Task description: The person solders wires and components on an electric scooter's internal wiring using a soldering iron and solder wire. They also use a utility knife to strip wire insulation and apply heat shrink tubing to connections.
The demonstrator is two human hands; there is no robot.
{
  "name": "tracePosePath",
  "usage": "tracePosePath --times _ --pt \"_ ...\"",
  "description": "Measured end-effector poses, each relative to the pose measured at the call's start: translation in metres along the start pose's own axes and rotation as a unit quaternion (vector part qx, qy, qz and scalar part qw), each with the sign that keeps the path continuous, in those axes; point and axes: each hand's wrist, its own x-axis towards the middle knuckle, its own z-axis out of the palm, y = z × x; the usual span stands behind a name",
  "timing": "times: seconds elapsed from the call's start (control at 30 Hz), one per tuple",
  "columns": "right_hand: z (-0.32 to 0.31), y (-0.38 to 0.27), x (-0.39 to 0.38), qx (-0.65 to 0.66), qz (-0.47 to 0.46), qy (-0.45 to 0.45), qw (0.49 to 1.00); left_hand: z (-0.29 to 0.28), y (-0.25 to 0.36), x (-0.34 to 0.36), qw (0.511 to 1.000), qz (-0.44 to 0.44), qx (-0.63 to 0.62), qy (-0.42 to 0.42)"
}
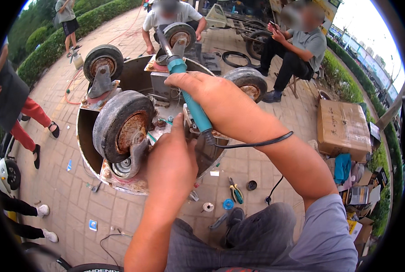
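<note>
My right hand is closed round the teal handle of a soldering iron. Its metal shaft points up and away, and its black cord runs across my right wrist. Lower down, my left hand reaches in over an upturned round metal drum base, its index finger stretched forward and the other fingers curled. Thin green wires show beside those fingers; what they grip is hidden. A rusty caster wheel stands just left of that hand.
More caster wheels ring the drum's rim. A person crouches behind it; another person sits at right. Pliers, a blue tape roll and small parts lie on the paving. A cardboard box stands at right.
</note>
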Motion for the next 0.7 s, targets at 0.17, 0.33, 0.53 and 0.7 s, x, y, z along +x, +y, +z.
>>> tracePosePath --times 0.17,0.33,0.53,0.7 --pt "-0.003 -0.002 -0.004 0.025 -0.014 -0.039 0.999 -0.001 -0.002 -0.003 1.000 -0.006 -0.011 0.000" --pt "-0.012 -0.011 -0.002 0.009 -0.013 -0.069 0.997 -0.010 -0.001 -0.006 1.000 0.012 -0.021 0.006" --pt "-0.014 -0.019 -0.004 -0.035 0.000 -0.104 0.994 -0.011 -0.002 -0.009 0.998 0.013 -0.055 -0.009" --pt "-0.017 -0.025 -0.017 -0.058 0.040 -0.079 0.994 -0.007 -0.002 -0.010 0.999 0.040 -0.025 0.006"
